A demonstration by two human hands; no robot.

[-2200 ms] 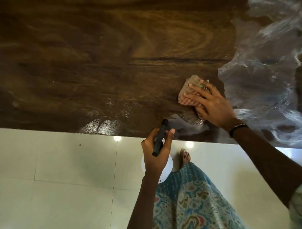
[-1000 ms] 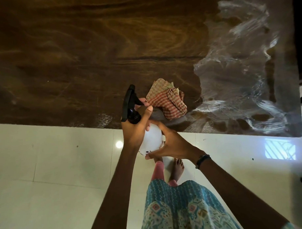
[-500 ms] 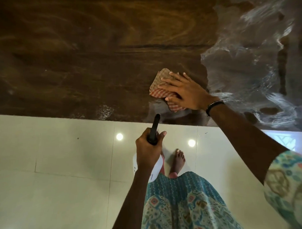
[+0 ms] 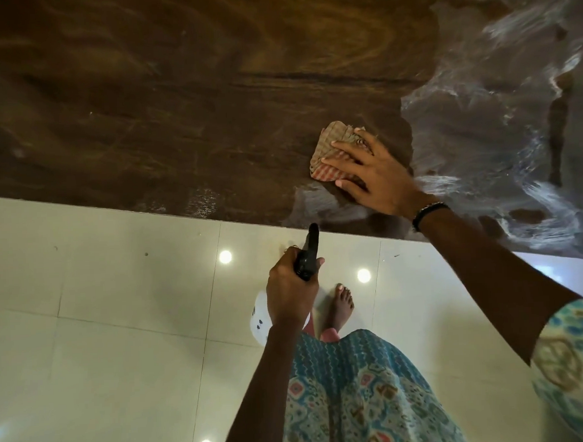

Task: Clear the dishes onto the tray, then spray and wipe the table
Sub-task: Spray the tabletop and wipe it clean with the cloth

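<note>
A dark wooden table (image 4: 180, 109) fills the upper part of the view. On it, near the front edge, lies a folded red-and-tan checked cloth (image 4: 330, 146). My right hand (image 4: 371, 171) lies flat on the cloth with straight, spread fingers pressing it to the wood. My left hand (image 4: 291, 290) hangs in front of the table over the floor and grips a spray bottle (image 4: 308, 253) by its black head. The bottle's white body shows below my fist, and the nozzle points toward the table edge.
Crumpled clear plastic sheeting (image 4: 498, 114) covers the table's right side. A wet patch (image 4: 200, 201) glistens near the front edge. Pale glossy floor tiles (image 4: 105, 310) lie below, with my bare foot (image 4: 342, 305) close to the table.
A second ago both hands held the bottle beside the loose cloth. My right hand has gone onto the cloth and slid it slightly away, and my left hand has lowered the bottle in front of the table.
</note>
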